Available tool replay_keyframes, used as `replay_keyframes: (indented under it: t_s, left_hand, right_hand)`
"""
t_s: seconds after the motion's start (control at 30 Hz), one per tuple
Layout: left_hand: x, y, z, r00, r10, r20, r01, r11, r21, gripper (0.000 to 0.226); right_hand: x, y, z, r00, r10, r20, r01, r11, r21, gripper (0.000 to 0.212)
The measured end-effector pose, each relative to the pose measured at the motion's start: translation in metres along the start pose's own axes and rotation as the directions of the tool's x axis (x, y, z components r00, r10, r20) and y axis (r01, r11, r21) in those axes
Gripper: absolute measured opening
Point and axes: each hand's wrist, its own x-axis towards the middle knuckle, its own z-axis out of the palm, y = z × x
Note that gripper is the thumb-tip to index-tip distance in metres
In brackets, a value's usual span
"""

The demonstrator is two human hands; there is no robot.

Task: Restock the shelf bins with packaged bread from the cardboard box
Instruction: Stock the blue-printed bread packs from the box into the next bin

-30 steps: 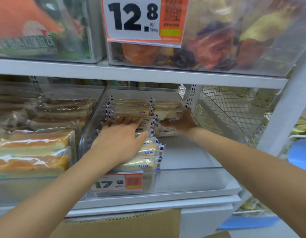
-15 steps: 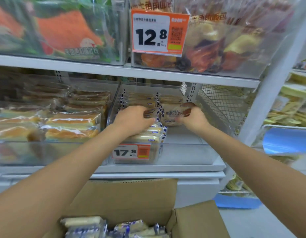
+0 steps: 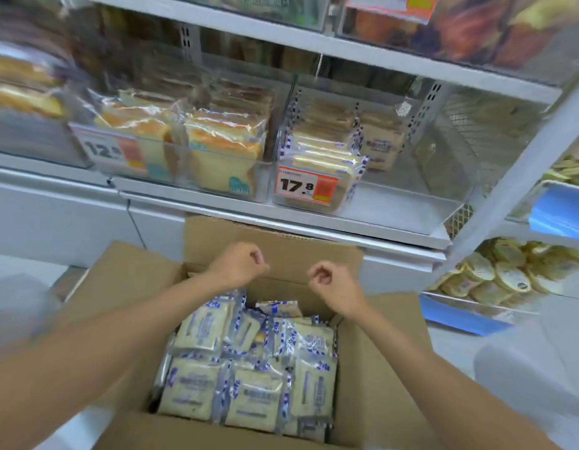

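An open cardboard box (image 3: 379, 368) sits below the shelf, filled with several bread packs in blue-and-white wrappers (image 3: 252, 378). My left hand (image 3: 241, 264) and my right hand (image 3: 330, 282) hover side by side above the box's far end, fingers curled, holding nothing. On the shelf above, a clear bin (image 3: 411, 206) with a 17.8 price tag (image 3: 306, 185) holds stacked packs of the same bread (image 3: 327, 151) in its left and back part. The bin's right front floor is bare.
Left of that bin, another clear bin with a 12.8 tag (image 3: 114, 149) holds larger sliced loaves (image 3: 223, 147). A wire mesh panel (image 3: 483, 131) closes the shelf's right end. Round packaged cakes (image 3: 502, 277) lie in blue-edged trays at the right. An upper shelf (image 3: 379, 56) overhangs.
Both hands have let go of the packs in the 17.8 bin and dropped down to just above the box. My view has tilted down onto the box.
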Motion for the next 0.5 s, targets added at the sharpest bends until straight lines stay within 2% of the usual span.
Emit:
replay_keyframes:
  t_s: [0.13,0.23,0.3,0.37,0.4,0.43,0.5]
  left_hand:
    - [-0.022,-0.085,0.021,0.982,-0.037,0.186,0.049,0.997,-0.058,0.005]
    - [-0.026,-0.126,0.030,0.956,-0.070,0.286,0.077,0.997,-0.010,0.014]
    - [-0.023,-0.132,0.036,0.941,-0.086,0.329,0.096,0.995,-0.013,0.014]
    - [-0.019,-0.127,0.044,0.942,-0.096,0.321,0.109,0.994,-0.020,0.009]
    - [-0.019,-0.121,0.047,0.944,-0.089,0.318,0.111,0.992,-0.054,0.008]
    - [-0.019,-0.117,0.052,0.947,-0.075,0.314,0.111,0.989,-0.097,0.008]
    - [-0.025,-0.102,0.060,0.945,-0.055,0.321,0.109,0.982,-0.154,0.021]
  right_hand:
    - [-0.010,0.073,0.047,0.982,0.159,0.099,-0.156,0.987,-0.036,0.038]
    - [-0.014,0.107,0.070,0.919,0.287,0.272,-0.238,0.951,-0.200,0.033]
    - [-0.019,0.121,0.083,0.855,0.317,0.410,-0.142,0.904,-0.403,0.034]
    - [-0.027,0.124,0.090,0.819,0.347,0.456,0.002,0.794,-0.608,0.029]
    - [-0.028,0.120,0.092,0.821,0.344,0.455,0.028,0.772,-0.635,0.018]
    - [-0.028,0.115,0.094,0.828,0.322,0.459,0.029,0.793,-0.608,0.009]
    - [-0.022,0.094,0.094,0.859,0.217,0.464,0.032,0.881,-0.472,0.016]
